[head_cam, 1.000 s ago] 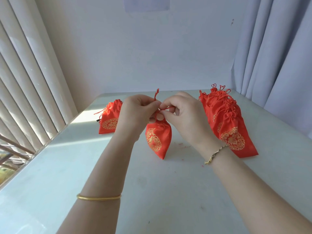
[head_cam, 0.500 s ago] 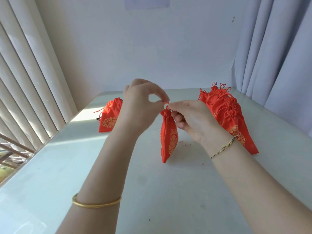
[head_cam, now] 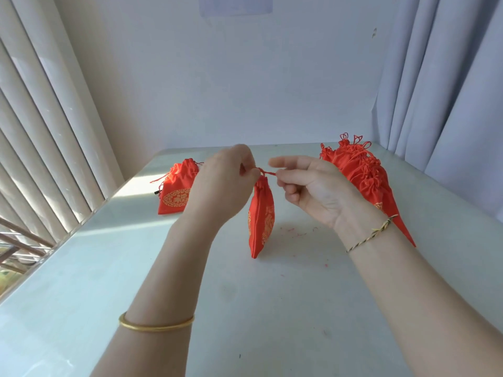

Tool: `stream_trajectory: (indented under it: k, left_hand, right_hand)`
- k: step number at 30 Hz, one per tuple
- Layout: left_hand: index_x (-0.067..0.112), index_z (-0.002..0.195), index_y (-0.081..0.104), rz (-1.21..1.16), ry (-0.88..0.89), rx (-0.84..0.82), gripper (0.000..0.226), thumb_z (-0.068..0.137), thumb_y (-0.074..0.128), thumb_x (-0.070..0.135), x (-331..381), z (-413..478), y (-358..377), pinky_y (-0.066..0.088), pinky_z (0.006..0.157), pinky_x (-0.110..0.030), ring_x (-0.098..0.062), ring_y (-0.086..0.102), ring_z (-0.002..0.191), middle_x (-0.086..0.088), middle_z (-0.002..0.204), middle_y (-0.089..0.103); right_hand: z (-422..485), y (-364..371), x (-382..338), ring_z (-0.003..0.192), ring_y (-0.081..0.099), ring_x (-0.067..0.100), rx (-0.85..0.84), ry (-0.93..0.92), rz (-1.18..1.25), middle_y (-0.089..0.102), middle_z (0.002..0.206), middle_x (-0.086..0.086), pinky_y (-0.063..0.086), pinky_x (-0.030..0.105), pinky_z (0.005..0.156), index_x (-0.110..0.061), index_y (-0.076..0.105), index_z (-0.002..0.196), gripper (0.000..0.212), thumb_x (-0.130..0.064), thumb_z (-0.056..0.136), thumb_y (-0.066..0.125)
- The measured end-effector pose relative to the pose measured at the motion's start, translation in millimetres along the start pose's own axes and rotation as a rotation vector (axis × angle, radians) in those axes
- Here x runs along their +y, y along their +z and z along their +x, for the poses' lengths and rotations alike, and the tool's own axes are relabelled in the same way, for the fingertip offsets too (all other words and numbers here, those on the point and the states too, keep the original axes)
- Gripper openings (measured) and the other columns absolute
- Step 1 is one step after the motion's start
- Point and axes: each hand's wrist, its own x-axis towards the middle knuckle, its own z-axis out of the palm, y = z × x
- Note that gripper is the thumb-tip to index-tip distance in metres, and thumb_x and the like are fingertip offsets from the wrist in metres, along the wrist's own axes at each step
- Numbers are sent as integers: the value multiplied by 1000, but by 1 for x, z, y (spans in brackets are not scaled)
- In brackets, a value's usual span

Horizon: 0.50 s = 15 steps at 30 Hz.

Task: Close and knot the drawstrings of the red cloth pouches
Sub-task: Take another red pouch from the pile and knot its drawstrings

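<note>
A red cloth pouch [head_cam: 260,217] with gold print hangs edge-on above the table, its mouth gathered shut. Its red drawstring [head_cam: 265,172] runs taut and level between my hands. My left hand [head_cam: 227,183] pinches the left end and my right hand [head_cam: 310,186] pinches the right end, forefinger stretched out above it. The pouch's bottom tip is close to the table; whether it touches I cannot tell. A pile of red pouches [head_cam: 359,175] with knotted strings lies at the right. A single red pouch [head_cam: 177,193] with loose strings lies at the left.
The white table [head_cam: 272,308] carries small red thread scraps near the hanging pouch. Vertical blinds [head_cam: 40,131] and a window edge run along the left side. A grey curtain [head_cam: 449,91] hangs at the right, and a white wall stands behind the table.
My hands have drawn apart sideways, stretching the drawstring level. The pouch turned from face-on to edge-on and now hangs from the string below my fingers.
</note>
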Motion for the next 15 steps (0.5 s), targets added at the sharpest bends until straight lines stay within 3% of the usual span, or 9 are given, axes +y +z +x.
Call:
stream_trajectory:
  k: [4, 7, 9, 11, 13, 15]
  left_hand:
    - [14, 66, 50, -402, -196, -156, 19, 83, 52, 6, 3, -2, -4, 27, 51, -25, -15, 35, 56, -1, 61, 43]
    - [13, 65, 47, -553, -239, -126, 19, 83, 48, 7, 12, -5, 1, 34, 55, -26, -13, 39, 53, 1, 57, 43]
    - [13, 65, 45, -689, -284, -101, 20, 84, 47, 8, 19, -7, 3, 39, 54, -25, -12, 47, 50, 5, 52, 45]
    - [12, 64, 46, -786, -310, -128, 22, 86, 48, 8, 28, -10, 7, 41, 48, -21, -12, 49, 47, 4, 52, 45]
    - [11, 62, 47, -792, -317, -172, 25, 86, 50, 8, 38, -16, 20, 41, 47, -21, -13, 47, 48, 1, 57, 44]
    - [11, 63, 49, -818, -341, -215, 24, 87, 51, 9, 48, -23, 36, 41, 47, -22, -12, 49, 49, 1, 58, 45]
  right_hand:
    - [3, -11, 3, 41, 38, 6, 151, -146, -172, 52, 55, 4, 30, 16, 42, -12, 64, 85, 28, 13, 80, 54]
    - [1, -8, 7, 43, 48, 4, 214, -212, -306, 57, 66, 5, 39, 17, 46, -11, 61, 92, 19, 5, 84, 54]
    - [-6, -6, 8, 60, 62, 9, 153, -138, -299, 63, 86, 5, 52, 24, 57, -10, 56, 107, 19, -16, 89, 58]
    - [-19, -13, 12, 88, 67, 15, 92, -51, -410, 60, 111, 1, 56, 38, 78, -15, 49, 116, 50, -43, 80, 67]
    - [-37, -21, 13, 105, 61, 14, 150, -110, -603, 55, 118, -6, 51, 40, 89, -20, 48, 113, 60, -49, 68, 75]
    - [-54, -38, 9, 103, 58, 10, 230, -209, -707, 56, 111, -10, 49, 32, 87, -22, 51, 107, 52, -45, 68, 76]
